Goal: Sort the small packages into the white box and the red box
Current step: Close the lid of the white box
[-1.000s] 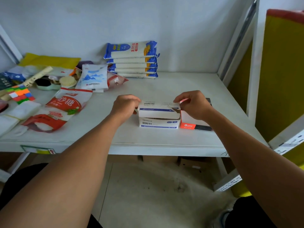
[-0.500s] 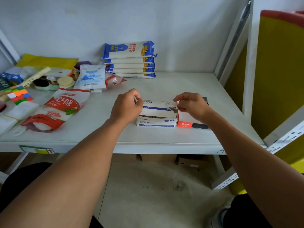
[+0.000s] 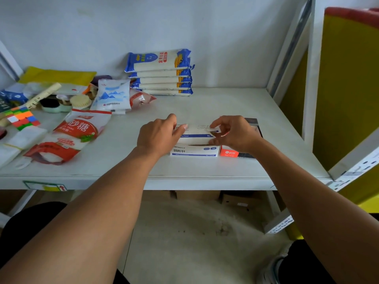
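White card fills both grips: the left hand holds the left end of the white box, fingers curled on its raised lid, while the right hand pinches a small package just above that lid. Touching the white box's right side sits the red box, both on a pale grey bench. Behind the white box, blue noodle packs are stacked against a plain pale wall, a red sugar bag lies well to its left, and a concrete floor shows below.

Bare shelf lies open behind the boxes; noodle packs and sugar bag crowd the left.
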`<state>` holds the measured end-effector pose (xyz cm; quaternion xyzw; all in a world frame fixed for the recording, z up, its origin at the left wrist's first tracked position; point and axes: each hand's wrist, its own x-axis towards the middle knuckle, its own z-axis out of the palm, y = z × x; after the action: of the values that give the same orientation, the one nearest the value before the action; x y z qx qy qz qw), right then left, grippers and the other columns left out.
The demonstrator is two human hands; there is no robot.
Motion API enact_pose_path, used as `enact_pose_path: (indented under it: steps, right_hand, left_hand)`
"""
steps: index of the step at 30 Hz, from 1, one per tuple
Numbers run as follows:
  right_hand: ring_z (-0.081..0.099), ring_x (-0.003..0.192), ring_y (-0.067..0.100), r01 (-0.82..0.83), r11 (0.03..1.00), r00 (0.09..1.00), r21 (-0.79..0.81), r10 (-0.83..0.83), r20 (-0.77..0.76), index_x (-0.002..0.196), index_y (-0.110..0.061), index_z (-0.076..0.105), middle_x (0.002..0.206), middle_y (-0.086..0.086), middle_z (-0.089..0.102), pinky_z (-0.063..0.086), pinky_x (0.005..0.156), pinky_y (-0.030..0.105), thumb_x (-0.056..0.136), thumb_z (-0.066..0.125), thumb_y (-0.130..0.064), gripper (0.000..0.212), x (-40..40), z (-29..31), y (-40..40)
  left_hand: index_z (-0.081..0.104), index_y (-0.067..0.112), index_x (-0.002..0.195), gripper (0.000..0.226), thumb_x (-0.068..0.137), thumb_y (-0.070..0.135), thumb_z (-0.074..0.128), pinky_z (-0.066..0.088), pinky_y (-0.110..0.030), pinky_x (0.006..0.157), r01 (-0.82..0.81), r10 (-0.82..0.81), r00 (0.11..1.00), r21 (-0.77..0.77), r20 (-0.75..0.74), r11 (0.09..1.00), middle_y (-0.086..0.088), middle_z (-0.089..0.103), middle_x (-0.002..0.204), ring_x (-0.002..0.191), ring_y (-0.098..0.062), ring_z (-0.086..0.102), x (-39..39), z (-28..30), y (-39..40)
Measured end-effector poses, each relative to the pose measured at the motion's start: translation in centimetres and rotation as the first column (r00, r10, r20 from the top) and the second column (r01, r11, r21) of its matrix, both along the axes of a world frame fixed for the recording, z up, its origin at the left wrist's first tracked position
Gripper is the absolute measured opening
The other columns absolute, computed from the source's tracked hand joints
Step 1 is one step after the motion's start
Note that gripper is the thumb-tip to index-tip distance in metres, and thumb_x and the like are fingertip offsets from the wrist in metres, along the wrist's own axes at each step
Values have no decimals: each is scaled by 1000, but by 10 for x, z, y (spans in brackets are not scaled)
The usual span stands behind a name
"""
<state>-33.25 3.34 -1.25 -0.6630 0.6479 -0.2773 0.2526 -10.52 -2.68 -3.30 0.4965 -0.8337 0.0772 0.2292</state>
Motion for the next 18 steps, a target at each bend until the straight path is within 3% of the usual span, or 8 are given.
enact_pose_path:
  steps: [2, 5, 10, 14, 16, 18]
  right_hand:
    - [59, 77, 25, 20, 1000, 999, -14, -21, -27, 103, -24, 65, 102, 9, 65, 58, 63, 28, 71, 83, -32, 38, 0, 0, 1]
    - [51, 74, 20, 12, 1000, 998, -29, -14, -57, 94, -25, 68, 102, -4, 60, 47, 49, 16, 71, 81, -40, 30, 1, 0, 3]
    - [55, 98, 25, -53, 999, 998, 12, 53, -26, 96, -17, 74, 113, -2, 64, 57, 68, 29, 79, 74, -39, 27, 2, -8, 2]
    - [57, 88, 22, -14, 1000, 999, -21, 14, -35, 93, -22, 68, 104, -1, 64, 57, 64, 30, 81, 73, -41, 23, 0, -7, -2]
    - [60, 78, 21, 66, 997, 998, -36, -67, -22, 87, -23, 62, 95, -1, 68, 57, 61, 33, 84, 69, -45, 23, -3, -8, -4]
    - [62, 74, 23, 181, 983, 979, -38, -184, -91, 80, -20, 59, 90, 2, 70, 56, 62, 37, 90, 61, -44, 25, -9, -10, -5]
  left_hand:
    - [45, 18, 85, 41, 95, 57, 41, 33, -25, 47, 11, -11, 1000, 18, 15, 1000, 1, 54, 62, 52, -22, 52, 0, -2, 1]
    - [44, 17, 82, 41, 92, 57, 45, 34, -27, 48, -1, 0, 1000, 30, 12, 1000, 1, 53, 62, 53, -25, 53, -1, -2, 2]
    - [47, 17, 78, 41, 88, 56, 54, 41, -28, 52, -24, 25, 1000, 92, -17, 995, -3, 62, 69, 61, -27, 57, -3, 4, 4]
    - [49, 18, 84, 46, 83, 63, 55, 34, -27, 53, -31, 33, 999, 104, -18, 994, 3, 56, 75, 64, -22, 54, -5, 8, 9]
    - [52, 19, 93, 55, 78, 72, 53, 40, -30, 62, 24, -24, 1000, 37, 10, 999, 4, 57, 87, 75, -21, 55, -5, 8, 10]
    - [55, 22, 108, 70, 72, 82, 45, 42, -36, 82, 125, -122, 986, -12, 113, 992, 2, 57, 104, 94, -21, 54, -5, 5, 9]
